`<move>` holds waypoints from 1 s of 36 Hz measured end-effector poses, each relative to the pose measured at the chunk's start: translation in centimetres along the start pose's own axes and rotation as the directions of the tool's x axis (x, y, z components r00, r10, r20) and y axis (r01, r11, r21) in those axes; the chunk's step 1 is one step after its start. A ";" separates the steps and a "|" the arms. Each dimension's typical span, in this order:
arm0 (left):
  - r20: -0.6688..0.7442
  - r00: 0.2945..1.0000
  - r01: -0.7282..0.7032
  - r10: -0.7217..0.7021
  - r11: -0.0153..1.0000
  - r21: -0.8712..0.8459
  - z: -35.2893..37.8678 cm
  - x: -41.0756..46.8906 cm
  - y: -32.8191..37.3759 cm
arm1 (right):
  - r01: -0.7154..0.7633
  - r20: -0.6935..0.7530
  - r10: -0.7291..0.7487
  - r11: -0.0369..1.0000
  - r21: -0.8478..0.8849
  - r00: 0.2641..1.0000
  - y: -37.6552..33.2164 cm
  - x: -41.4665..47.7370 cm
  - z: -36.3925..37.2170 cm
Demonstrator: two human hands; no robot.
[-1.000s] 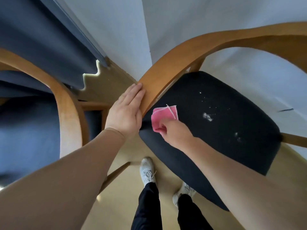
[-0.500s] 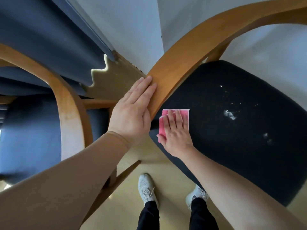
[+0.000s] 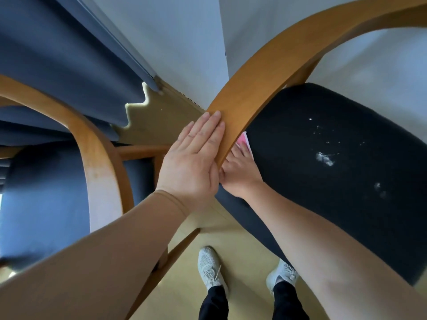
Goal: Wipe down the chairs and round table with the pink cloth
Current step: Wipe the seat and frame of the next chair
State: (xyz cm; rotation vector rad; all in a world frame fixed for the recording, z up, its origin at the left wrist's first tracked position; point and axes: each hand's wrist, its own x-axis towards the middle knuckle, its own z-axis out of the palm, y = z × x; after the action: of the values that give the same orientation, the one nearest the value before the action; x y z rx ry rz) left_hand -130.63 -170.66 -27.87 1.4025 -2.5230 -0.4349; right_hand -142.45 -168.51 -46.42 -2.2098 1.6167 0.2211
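Right hand (image 3: pixel 241 174), pink cloth (image 3: pixel 243 140) slid under armrest (image 3: pixel 265 72), left hand (image 3: pixel 191 162) flat

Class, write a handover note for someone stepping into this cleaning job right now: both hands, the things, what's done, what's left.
Left hand: flat on the wooden armrest.
Right hand: presses the pink cloth onto the black seat, fingertips hidden under the armrest.
Done: nothing visibly finished.
Left: white specks on the seat, the blue chair, the round table (out of view).

living or lounge room, wooden armchair (image 3: pixel 265 72) with dark padded seat (image 3: pixel 323 185), second armchair (image 3: pixel 101 162) beside it, long blue curtain (image 3: pixel 57 65), plain pale wall (image 3: pixel 173 31), light wood floor (image 3: pixel 245 248)
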 end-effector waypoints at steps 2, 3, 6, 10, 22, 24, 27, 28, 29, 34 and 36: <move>0.022 1.000 -0.019 0.019 1.000 0.012 -0.1 0.1 0.1 | 0.048 -0.027 -0.048 0.999 -0.011 0.998 -0.4 -2.5 -0.1; 0.029 0.999 -0.034 0.033 0.999 0.021 -0.1 0.1 0.1 | 0.065 -0.058 -0.065 0.998 -0.004 0.996 -0.6 -3.8 0.2; 0.046 0.996 -0.076 0.074 0.996 0.051 0.0 0.1 0.2 | 0.115 -0.114 -0.112 0.993 0.021 0.987 -1.1 -7.4 2.0; 0.051 0.996 -0.079 0.075 0.994 0.070 0.0 0.1 0.2 | 0.166 -0.081 -0.167 0.986 -0.020 0.983 -1.2 -9.9 3.8; 0.051 0.997 -0.063 0.059 0.995 0.072 0.0 0.0 0.2 | 0.157 -0.062 -0.158 0.987 -0.028 0.985 -0.6 -7.9 3.2; 0.044 0.997 -0.065 0.062 0.996 0.065 0.0 0.1 0.3 | 0.157 -0.033 -0.158 0.987 -0.031 0.987 0.2 -6.2 1.7; 0.039 0.997 -0.070 0.068 0.996 0.059 0.0 0.0 0.1 | 0.048 -0.023 -0.048 0.999 0.003 0.999 1.6 -2.6 -0.8; 0.039 0.997 -0.072 0.070 0.996 0.057 0.1 0.1 0.0 | -0.010 -0.035 0.011 1.000 0.028 0.999 2.2 -1.2 -1.4; 0.041 0.997 -0.072 0.070 0.996 0.055 0.1 0.1 -0.1 | -0.062 -0.054 0.064 0.997 0.038 0.996 3.0 0.2 -1.9; 0.042 0.997 -0.064 0.062 0.997 0.053 0.1 0.0 0.0 | -0.205 0.024 0.207 0.975 -0.084 0.978 6.8 5.6 -3.3; 0.048 0.997 -0.065 0.063 0.997 0.051 0.0 0.1 0.0 | -0.186 0.007 0.187 0.980 -0.074 0.982 7.2 5.4 -3.5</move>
State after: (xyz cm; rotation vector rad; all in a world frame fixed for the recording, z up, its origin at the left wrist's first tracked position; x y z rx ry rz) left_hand -130.67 -170.70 -27.88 1.3404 -2.6262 -0.3963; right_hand -147.83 -176.51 -46.70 -2.1034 1.8368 0.3523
